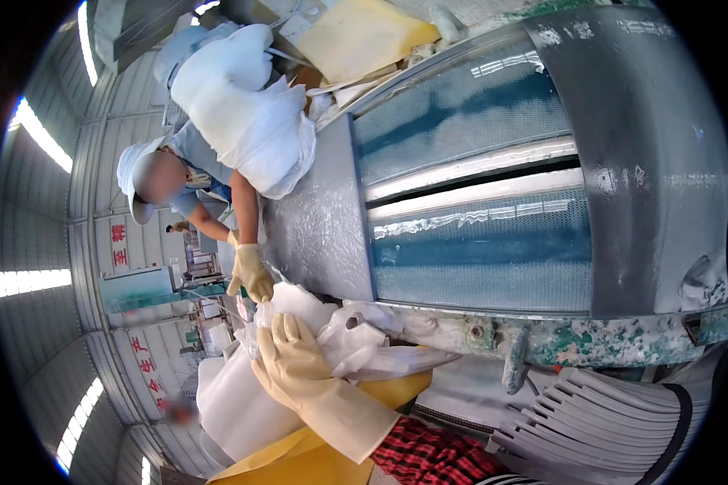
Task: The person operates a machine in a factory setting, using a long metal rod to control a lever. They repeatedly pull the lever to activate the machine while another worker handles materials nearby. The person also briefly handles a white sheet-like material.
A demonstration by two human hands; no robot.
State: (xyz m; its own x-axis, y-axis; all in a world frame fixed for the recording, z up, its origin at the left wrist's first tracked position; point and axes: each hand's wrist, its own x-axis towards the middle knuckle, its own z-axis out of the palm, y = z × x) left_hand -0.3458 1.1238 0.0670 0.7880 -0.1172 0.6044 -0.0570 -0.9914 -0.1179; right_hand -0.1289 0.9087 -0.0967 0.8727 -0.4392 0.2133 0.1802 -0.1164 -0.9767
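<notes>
My right hand (295, 368), in a cream rubber glove below a red-and-black checked sleeve, reaches in from the lower right. Its fingers are stretched out and slightly apart, resting against a crumpled white sheet or bag (352, 343). What lies under the palm is hidden. A pale rounded white bundle (230, 400) sits just below the hand. Across from me, a co-worker's gloved hand (252, 273) touches the upper edge of the white material. My left hand does not show.
A long wet machine bed with blue mesh panels (481, 250) and a grey plate (319, 218) fills the upper right. Its rusty, paint-flaked frame (558, 339) runs beside me. White strips (590, 420) lie strapped at lower right. A co-worker in a pale hat (141, 178) leans in opposite.
</notes>
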